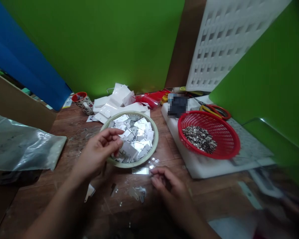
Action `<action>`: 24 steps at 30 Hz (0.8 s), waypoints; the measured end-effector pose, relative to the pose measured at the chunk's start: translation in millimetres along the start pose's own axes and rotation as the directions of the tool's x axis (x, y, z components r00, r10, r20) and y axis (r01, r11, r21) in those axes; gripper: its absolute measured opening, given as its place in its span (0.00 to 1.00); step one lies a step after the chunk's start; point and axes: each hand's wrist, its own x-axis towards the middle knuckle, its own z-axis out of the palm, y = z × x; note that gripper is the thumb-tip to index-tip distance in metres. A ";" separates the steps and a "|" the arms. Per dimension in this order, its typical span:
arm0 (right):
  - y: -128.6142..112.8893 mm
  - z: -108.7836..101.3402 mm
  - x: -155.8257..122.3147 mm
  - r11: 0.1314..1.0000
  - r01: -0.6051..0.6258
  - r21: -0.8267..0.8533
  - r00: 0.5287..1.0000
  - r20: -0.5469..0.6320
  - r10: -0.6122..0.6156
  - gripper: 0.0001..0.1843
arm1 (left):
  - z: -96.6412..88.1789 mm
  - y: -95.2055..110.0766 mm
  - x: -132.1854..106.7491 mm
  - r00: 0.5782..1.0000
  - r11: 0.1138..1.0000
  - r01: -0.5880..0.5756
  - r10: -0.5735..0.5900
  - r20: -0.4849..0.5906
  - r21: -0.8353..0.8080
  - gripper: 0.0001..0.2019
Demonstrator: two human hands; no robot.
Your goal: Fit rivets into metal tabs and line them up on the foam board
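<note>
My left hand [99, 149] is over the near left rim of a pale round bowl [156, 146]. Its thumb and fingers are closed at the edge of a grey metal plate [127, 151], which is blurred above the heap. Many small silvery metal plates [139, 127] fill the bowl. My right hand [168, 182] is low over the table, its fingers curled together at the right end of another flat metal plate [140, 170]. Whatever the fingertips pinch is too small to make out. Several small washers [153, 161] lie just beyond them.
A red basket [229, 142] of small metal parts stands on white foam [193, 169] at right, scissors [215, 111] behind it. Loose metal pieces [139, 193] lie in front. A mug [82, 103], white papers [117, 103] and a plastic bag [27, 146] are farther left.
</note>
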 end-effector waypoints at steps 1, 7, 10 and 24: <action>-6.3 -2.5 -1.0 0.995 -0.042 0.095 0.999 -0.001 0.042 0.10 | 10.8 -2.7 -7.9 0.999 0.999 0.041 -0.040 0.034 -0.034 0.15; -13.9 -17.9 -10.1 0.952 -0.161 0.262 0.986 0.007 0.164 0.11 | 68.0 -28.1 -47.1 0.937 0.950 0.290 -0.258 0.234 -0.114 0.12; -3.1 -29.1 -21.5 0.967 -0.205 0.148 0.978 0.008 0.206 0.12 | 85.2 -35.9 -56.2 0.810 0.910 0.415 -0.364 0.460 -0.010 0.12; -60.0 -159.1 76.7 0.326 -0.075 -0.942 0.997 -0.063 0.047 0.05 | 127.2 -41.7 -47.3 0.793 0.823 0.519 -0.362 0.490 -0.231 0.11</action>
